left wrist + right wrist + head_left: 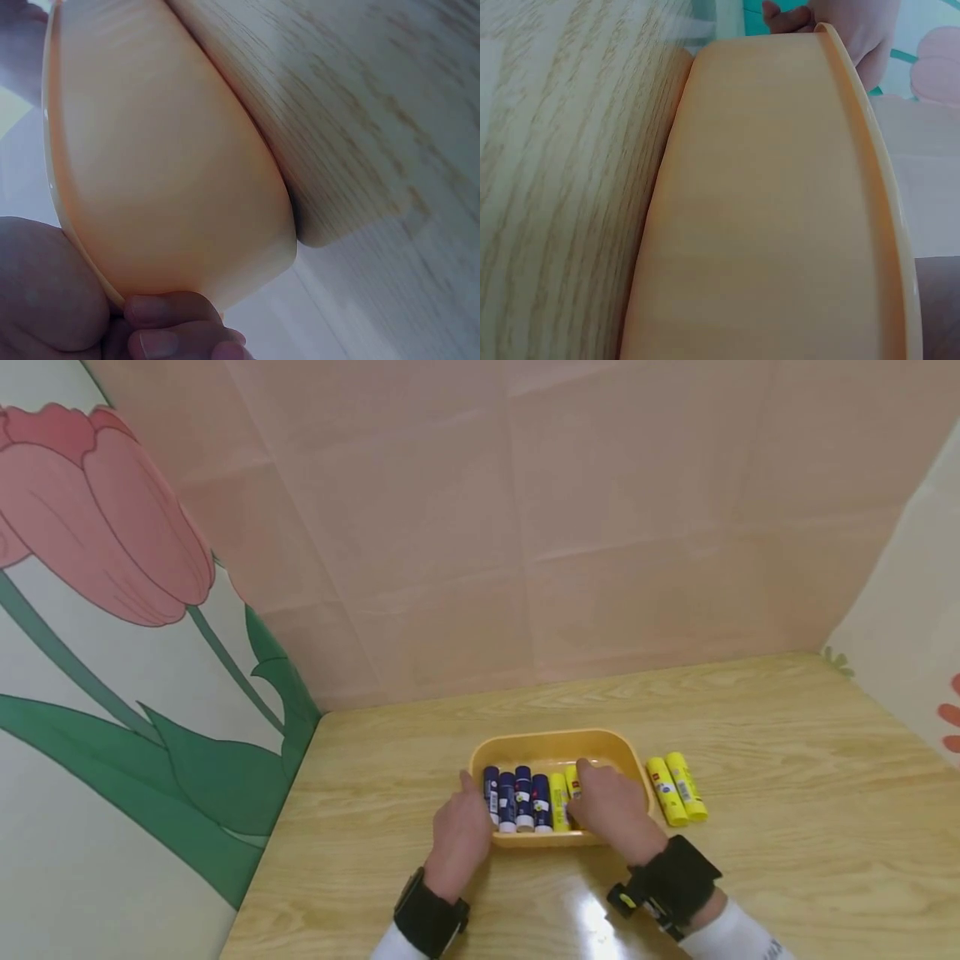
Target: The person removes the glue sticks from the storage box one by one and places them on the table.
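Observation:
An orange plastic tray (pixel 547 840) stands on the table, with a row of dark blue glue sticks (pixel 523 797) lying in its left part. To their right lies a yellow glue stick (pixel 559 802). My left hand (pixel 460 828) grips the tray's left end; in the left wrist view its fingers (pixel 169 309) curl against the outer wall and the thumb side lies at the rim. Inside the tray, my right hand (pixel 617 807) pinches another yellow glue stick (pixel 573 779) between thumb and index finger, its lower part hidden. The right wrist view shows only the tray's outer wall (pixel 772 195) and my left hand beyond.
Two yellow glue sticks (pixel 677 788) lie side by side on the wooden table (pixel 787 827), just right of the tray. A pink sheet (pixel 487 527) rises behind the table, and a tulip-printed panel (pixel 112 527) borders the left.

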Demonstrator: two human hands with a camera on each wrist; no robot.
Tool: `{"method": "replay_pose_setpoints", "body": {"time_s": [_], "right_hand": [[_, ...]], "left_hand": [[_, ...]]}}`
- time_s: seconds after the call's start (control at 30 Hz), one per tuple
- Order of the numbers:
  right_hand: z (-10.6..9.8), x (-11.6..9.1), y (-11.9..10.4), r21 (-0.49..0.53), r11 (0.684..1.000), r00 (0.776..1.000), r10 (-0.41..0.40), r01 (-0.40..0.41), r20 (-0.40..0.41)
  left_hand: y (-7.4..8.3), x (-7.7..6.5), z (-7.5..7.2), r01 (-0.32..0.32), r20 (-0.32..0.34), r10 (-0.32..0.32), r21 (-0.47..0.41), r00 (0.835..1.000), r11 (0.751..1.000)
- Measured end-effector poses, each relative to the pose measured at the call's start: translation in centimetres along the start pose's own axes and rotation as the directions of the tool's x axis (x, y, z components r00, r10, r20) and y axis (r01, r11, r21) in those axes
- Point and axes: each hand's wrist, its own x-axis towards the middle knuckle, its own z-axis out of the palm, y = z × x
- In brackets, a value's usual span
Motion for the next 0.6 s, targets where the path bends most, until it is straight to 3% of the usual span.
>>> {"method": "replay_pose_setpoints", "body": {"time_s": [0.6], "right_hand": [[-0.6, 1.2, 0.1, 0.0, 1.0, 0.998, -0.013, 0.013, 0.066]], "left_hand": [[0.1, 0.1, 0.0, 0.005, 0.003, -0.005, 0.002, 1.0, 1.0]]}}
